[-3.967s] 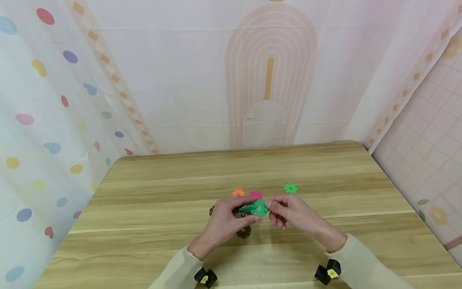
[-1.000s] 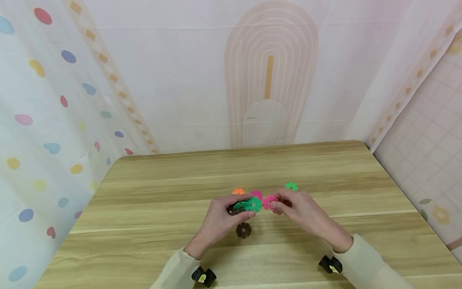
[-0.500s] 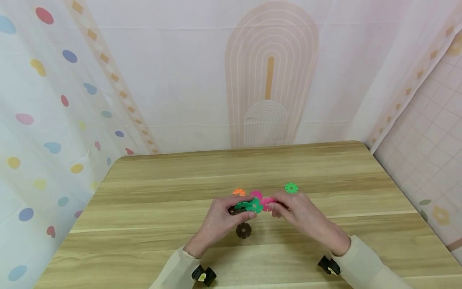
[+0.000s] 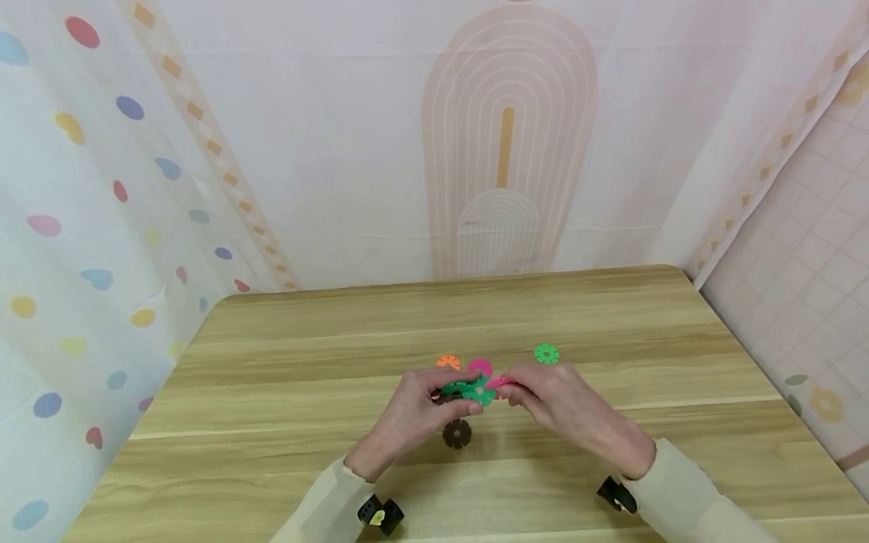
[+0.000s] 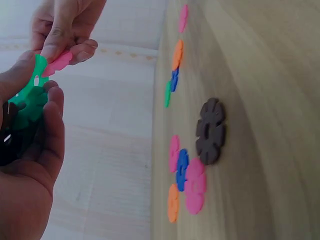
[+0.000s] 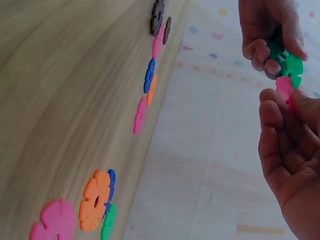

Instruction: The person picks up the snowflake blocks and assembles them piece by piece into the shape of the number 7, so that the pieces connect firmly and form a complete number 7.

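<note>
The head view looks forward and down over the wooden table [image 4: 305, 354] from well above. Both wrist views sit close, seemingly tilted sideways, sharing the green piece [image 5: 31, 97].

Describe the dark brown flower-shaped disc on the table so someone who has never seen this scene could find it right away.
Start at the wooden table and find the person's two hands meeting near its middle. Just on the near side of them, below the left hand, lies the dark brown disc, flat on the wood. It is the only dark piece lying alone; the orange disc, pink disc and green disc lie beyond the hands.
</note>
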